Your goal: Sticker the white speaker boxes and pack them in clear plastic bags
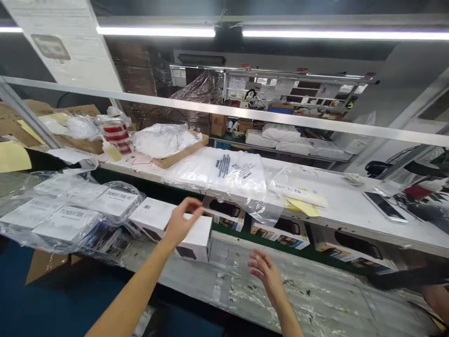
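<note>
My left hand [183, 220] is over a white box [199, 232] near the middle of the plastic-covered bench [224, 276]; its fingers are curved and apart, with nothing between them. Whether it touches the box I cannot tell. My right hand [265, 270] hangs above the bench to the right of that box, fingers spread and holding nothing. Another white box [150, 213] stands just left of my left hand. Further left, several white boxes [72, 220] lie wrapped in clear plastic.
Printed boxes [280, 232] sit under a white shelf [336, 196] behind the bench. On the shelf lie plastic bags [224, 171], a cardboard tray [180, 154] and a phone [385, 207]. A person's hand [437, 299] shows at the right edge.
</note>
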`<action>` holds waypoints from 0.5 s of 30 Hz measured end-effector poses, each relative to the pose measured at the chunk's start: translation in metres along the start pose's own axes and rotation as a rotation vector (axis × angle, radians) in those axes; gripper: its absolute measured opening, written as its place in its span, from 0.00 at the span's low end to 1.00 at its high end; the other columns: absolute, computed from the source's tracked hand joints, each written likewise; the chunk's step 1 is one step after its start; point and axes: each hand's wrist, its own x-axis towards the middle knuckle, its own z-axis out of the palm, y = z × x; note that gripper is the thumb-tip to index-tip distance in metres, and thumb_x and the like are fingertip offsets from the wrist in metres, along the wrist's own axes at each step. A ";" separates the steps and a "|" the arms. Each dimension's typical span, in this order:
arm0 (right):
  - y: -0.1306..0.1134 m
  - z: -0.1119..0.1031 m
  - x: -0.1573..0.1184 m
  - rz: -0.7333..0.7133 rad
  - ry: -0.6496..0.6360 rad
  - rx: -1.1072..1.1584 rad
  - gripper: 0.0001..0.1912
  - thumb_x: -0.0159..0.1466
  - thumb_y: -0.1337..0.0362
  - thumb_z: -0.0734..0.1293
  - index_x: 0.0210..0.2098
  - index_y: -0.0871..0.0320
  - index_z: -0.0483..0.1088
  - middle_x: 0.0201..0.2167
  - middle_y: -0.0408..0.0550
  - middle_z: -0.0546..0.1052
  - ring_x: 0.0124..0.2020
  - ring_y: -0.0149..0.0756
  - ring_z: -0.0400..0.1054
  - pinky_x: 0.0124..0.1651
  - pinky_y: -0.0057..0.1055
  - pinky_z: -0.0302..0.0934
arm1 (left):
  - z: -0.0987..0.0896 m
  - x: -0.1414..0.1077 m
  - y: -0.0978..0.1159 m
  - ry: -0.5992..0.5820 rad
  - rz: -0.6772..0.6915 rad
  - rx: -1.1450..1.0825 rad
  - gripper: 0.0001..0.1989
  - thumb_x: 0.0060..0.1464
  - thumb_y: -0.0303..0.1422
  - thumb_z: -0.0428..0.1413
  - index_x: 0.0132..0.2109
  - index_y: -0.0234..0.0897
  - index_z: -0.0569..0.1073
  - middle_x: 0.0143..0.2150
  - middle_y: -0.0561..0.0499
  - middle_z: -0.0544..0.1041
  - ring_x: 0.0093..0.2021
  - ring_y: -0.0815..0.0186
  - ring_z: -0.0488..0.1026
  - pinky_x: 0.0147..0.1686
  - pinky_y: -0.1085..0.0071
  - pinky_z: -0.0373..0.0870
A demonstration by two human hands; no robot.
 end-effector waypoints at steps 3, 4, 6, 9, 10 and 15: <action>-0.057 -0.007 0.019 -0.033 -0.026 0.266 0.36 0.53 0.46 0.82 0.56 0.54 0.75 0.61 0.57 0.80 0.57 0.54 0.79 0.56 0.45 0.73 | 0.096 0.058 0.044 -0.431 0.374 0.135 0.42 0.38 0.35 0.77 0.63 0.42 0.78 0.70 0.39 0.73 0.73 0.41 0.64 0.75 0.50 0.53; -0.074 -0.010 0.024 -0.037 -0.042 0.335 0.35 0.53 0.46 0.81 0.55 0.54 0.76 0.61 0.57 0.80 0.58 0.54 0.78 0.59 0.46 0.72 | 0.126 0.069 0.049 -0.513 0.407 0.138 0.46 0.34 0.31 0.77 0.64 0.42 0.78 0.73 0.40 0.70 0.77 0.40 0.58 0.77 0.48 0.45; -0.100 -0.018 0.033 -0.021 -0.105 0.393 0.34 0.54 0.46 0.80 0.55 0.56 0.76 0.59 0.59 0.81 0.59 0.55 0.78 0.61 0.47 0.71 | 0.169 0.083 0.051 -0.555 0.314 0.085 0.35 0.37 0.27 0.74 0.56 0.40 0.83 0.67 0.41 0.77 0.74 0.40 0.64 0.77 0.49 0.45; -0.124 -0.031 0.037 0.011 -0.254 0.268 0.36 0.59 0.41 0.76 0.58 0.58 0.75 0.60 0.62 0.80 0.57 0.57 0.79 0.61 0.51 0.71 | 0.177 0.094 0.044 -0.429 0.072 0.012 0.11 0.52 0.33 0.67 0.44 0.40 0.85 0.50 0.45 0.86 0.59 0.46 0.79 0.68 0.56 0.66; -0.130 -0.033 0.036 -0.015 -0.275 0.177 0.37 0.60 0.40 0.75 0.58 0.58 0.74 0.59 0.64 0.80 0.54 0.57 0.80 0.60 0.53 0.72 | 0.166 0.097 0.043 -0.357 0.028 0.012 0.10 0.56 0.36 0.64 0.44 0.40 0.85 0.47 0.46 0.87 0.54 0.47 0.81 0.63 0.57 0.71; -0.186 -0.011 0.023 -0.803 0.061 -0.378 0.33 0.62 0.48 0.76 0.62 0.54 0.68 0.63 0.64 0.75 0.60 0.56 0.75 0.64 0.60 0.67 | 0.082 0.089 0.057 -0.101 -0.026 0.031 0.20 0.62 0.48 0.56 0.44 0.36 0.82 0.37 0.45 0.85 0.39 0.54 0.81 0.43 0.63 0.78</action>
